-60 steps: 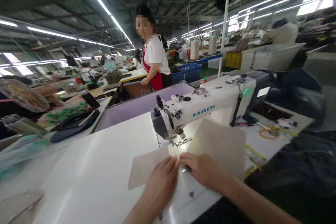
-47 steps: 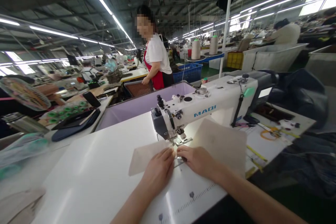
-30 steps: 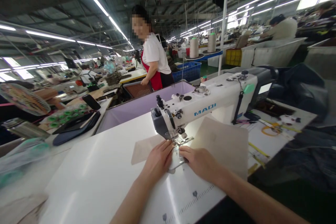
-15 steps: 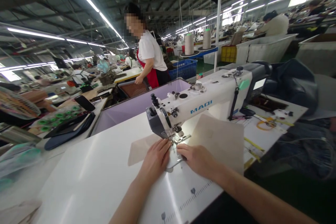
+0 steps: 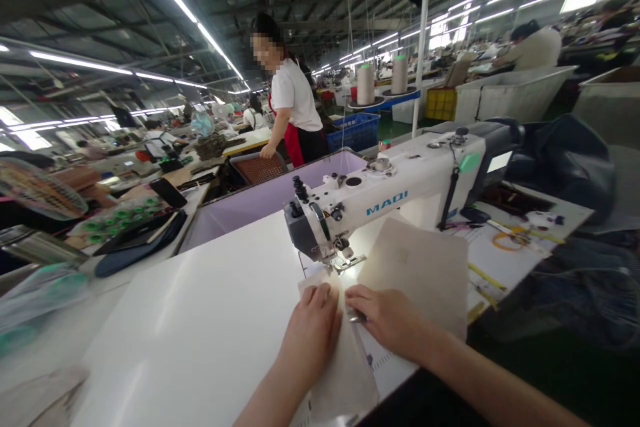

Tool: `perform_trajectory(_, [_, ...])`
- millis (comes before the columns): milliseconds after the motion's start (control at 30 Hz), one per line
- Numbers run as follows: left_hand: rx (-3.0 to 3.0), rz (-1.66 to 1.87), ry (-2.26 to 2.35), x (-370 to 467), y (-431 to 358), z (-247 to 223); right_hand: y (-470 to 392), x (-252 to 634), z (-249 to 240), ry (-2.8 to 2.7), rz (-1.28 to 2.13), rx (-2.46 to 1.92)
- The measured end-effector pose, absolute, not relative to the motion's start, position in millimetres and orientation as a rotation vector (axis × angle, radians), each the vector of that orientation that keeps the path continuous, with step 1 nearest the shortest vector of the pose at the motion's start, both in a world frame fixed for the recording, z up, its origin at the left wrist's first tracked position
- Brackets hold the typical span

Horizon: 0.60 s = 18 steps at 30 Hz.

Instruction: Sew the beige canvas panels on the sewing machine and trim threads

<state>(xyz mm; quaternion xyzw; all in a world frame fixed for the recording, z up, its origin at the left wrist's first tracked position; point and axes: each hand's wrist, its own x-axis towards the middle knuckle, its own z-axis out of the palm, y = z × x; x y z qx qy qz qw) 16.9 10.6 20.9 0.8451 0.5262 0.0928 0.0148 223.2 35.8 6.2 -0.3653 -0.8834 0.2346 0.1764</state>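
Left side: fan (image 5: 43,197) at the edge of view, steel flask (image 5: 43,245) near it; green spools (image 5: 123,215), phone (image 5: 169,193) just beside them. Centre: purple bin (image 5: 235,205); beyond it, a person (image 5: 296,97) in white shirt and red apron, one hand on a brown basket (image 5: 261,169). Further right: blue crate (image 5: 356,133), then yellow crate (image 5: 441,104) beside grey bin (image 5: 517,97).

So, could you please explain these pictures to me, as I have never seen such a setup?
One head-worn camera took them all, looking forward and down. There is no robot: the wearer works bare-handed. Ahead, at a white table, stands a sewing machine marked MAQI. The left hand lies on a narrow pale piece in front of the needle area; a broader pale piece spreads to the right. The right hand has its fingertips at a small metal part; I cannot tell whether it grips anything.
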Motion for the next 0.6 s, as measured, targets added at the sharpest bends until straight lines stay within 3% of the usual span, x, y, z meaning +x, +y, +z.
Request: perform_trajectory(600, [2.738, 0.464, 1.433, 2, 14, 19, 38, 222, 3, -2.604, 0.611, -1.048])
